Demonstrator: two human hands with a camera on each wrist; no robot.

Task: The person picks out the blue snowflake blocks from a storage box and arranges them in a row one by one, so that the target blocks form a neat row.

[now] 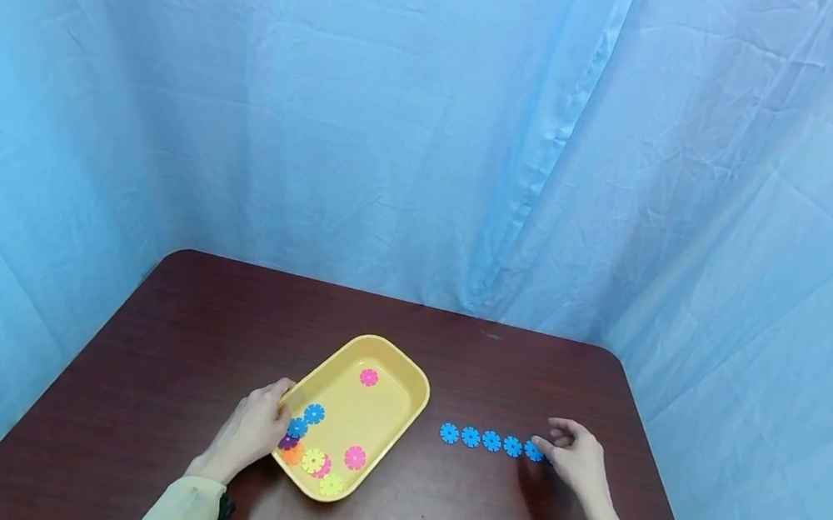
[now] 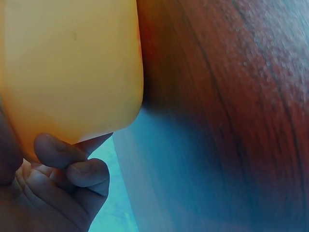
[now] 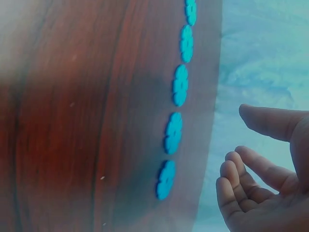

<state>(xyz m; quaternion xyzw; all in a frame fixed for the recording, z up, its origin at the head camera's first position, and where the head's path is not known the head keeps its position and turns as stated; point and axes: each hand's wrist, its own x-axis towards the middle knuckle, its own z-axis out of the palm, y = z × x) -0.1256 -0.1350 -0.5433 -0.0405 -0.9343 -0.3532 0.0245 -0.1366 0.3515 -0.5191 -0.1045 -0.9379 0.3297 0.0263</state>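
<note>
My left hand grips the left rim of a yellow tray; in the left wrist view, curled fingers lie against the tray's outside. Inside are flower-shaped plastic discs: pink, blue, purple, orange and yellow, mostly gathered toward its near left side. Right of the tray, several blue flower discs lie flat in a row on the table. Above the row's right end hovers my right hand, fingers loosely bent. Nothing shows between its thumb and fingers in the right wrist view. It partly covers the row's end.
The dark red-brown wooden table has rounded far corners. Light blue curtains hang behind it and along both sides. A dark band sits at each wrist, below pale yellow sleeves.
</note>
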